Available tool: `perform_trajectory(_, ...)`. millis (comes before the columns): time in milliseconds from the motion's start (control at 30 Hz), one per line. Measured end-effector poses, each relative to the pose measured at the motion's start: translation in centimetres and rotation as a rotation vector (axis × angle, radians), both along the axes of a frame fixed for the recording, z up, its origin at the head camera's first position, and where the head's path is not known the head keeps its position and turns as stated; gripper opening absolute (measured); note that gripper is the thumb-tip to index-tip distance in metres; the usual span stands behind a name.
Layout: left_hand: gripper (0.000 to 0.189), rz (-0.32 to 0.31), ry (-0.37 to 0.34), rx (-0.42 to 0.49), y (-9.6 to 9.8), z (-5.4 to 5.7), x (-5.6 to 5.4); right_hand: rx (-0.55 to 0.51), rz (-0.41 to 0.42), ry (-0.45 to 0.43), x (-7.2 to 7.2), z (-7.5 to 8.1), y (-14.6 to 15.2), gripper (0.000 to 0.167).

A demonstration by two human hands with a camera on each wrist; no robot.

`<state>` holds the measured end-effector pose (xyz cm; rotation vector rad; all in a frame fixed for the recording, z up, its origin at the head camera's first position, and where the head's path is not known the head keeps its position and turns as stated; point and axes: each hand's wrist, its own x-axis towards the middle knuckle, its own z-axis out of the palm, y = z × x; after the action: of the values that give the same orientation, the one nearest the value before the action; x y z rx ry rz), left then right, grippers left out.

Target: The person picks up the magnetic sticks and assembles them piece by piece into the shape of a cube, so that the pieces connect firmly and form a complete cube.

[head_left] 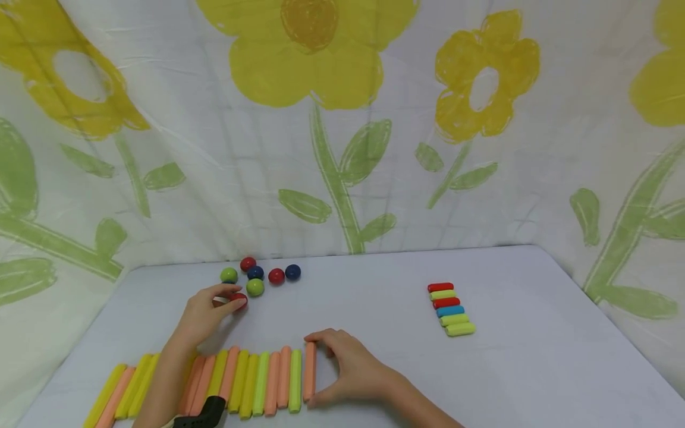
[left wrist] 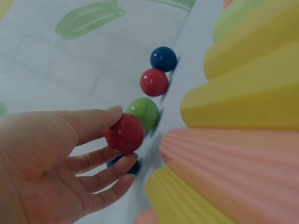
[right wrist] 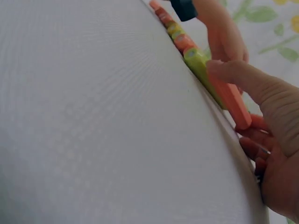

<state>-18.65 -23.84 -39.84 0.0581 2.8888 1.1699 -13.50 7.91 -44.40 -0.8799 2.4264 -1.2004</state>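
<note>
My left hand (head_left: 206, 315) pinches a glossy red ball (left wrist: 124, 133) between thumb and fingers, beside a loose group of balls. Next to it sit a light green ball (head_left: 255, 288) and a dark blue ball (head_left: 255, 273). At the front of the table, my right hand (head_left: 353, 371) holds an orange ribbed stick (head_left: 310, 371) lengthwise, thumb at the near end and fingertips at the far end. This stick stands slightly apart from the row's last stick, a yellow-green one (head_left: 295, 380). My left forearm passes over the row and hides part of it.
Yellow, orange and yellow-green sticks (head_left: 248, 383) lie side by side along the front left. Several short red, yellow-green and blue sticks (head_left: 450, 311) form a column at the right. More balls (head_left: 276, 276) rest near the back edge, before a flowered cloth (head_left: 342, 196).
</note>
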Motion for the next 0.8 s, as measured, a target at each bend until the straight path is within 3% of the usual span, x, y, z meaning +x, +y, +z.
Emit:
perform_trajectory(167,0.044,-0.006,0.068,-0.006,0.3,0.7,0.0,-0.133,-0.039,-0.096,-0.1,0.1,0.1,0.079)
perform_trajectory(333,0.045,0.002,0.083,0.031,1.6,1.7,-0.2,-0.262,-0.04,-0.194,-0.4,0.3,0.5,0.064)
perform_trajectory(533,0.042,-0.013,0.108,0.107,3.8,2.7,-0.9,-0.289,-0.049,-0.222,-0.7,0.2,0.5,0.047)
perform_trajectory(800,0.039,-0.033,0.144,0.294,7.1,4.3,-1.2,-0.421,-0.125,-0.238,-1.4,0.0,0.7,0.037)
